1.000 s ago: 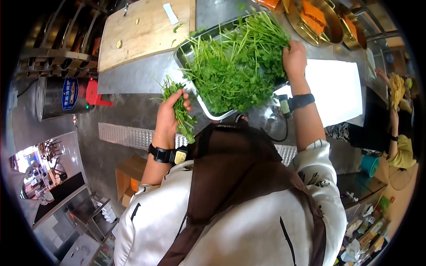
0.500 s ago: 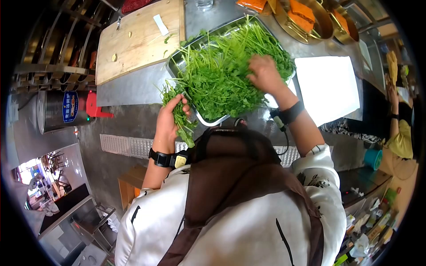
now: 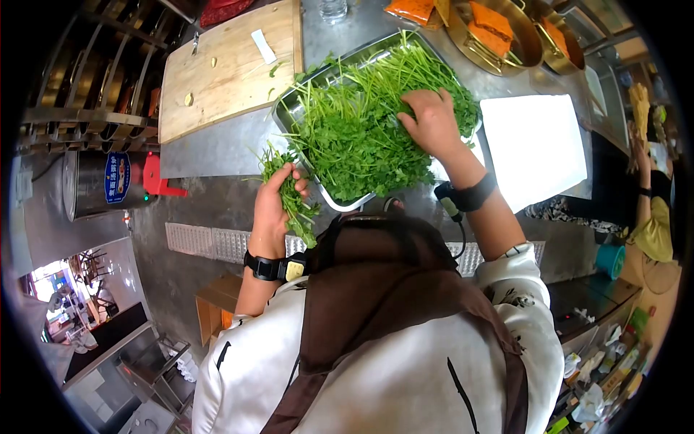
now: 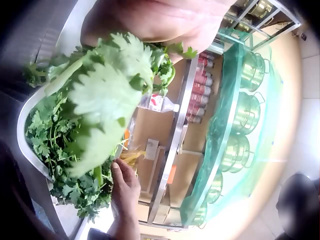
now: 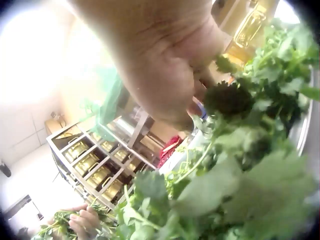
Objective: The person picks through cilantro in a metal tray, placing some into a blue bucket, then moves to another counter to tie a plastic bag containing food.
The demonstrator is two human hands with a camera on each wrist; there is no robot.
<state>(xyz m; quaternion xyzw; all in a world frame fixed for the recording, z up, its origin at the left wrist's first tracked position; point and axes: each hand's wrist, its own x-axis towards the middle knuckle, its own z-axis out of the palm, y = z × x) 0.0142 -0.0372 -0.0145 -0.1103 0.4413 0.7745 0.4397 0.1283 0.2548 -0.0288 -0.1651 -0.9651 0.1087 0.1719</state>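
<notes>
Head view: cilantro bunch is held in the left hand, fingers curled round the stems, leafy end hanging toward the apron. That hand is just outside the near left corner of a metal tray, which sits on the steel desk. Inside the tray lies a large cilantro pile, stems mostly toward the far side, leaves mostly toward the person. The right hand is over the right part of this pile, fingers bent and in contact with the greens; whether they pinch any stems cannot be told. A wooden cutting board with a white strip on it lies left of the tray; a white sheet lies to the right.

Left wrist view: the held bunch fills the foreground directly below the left palm. Beyond it, the right hand's fingertips touch the edge of the greens. Brass pots stand in a row behind green netting.

Right wrist view: leaves of the pile lie close below the right palm and partly hide its fingertips. The left hand and its bunch appear well apart, at lower left.
</notes>
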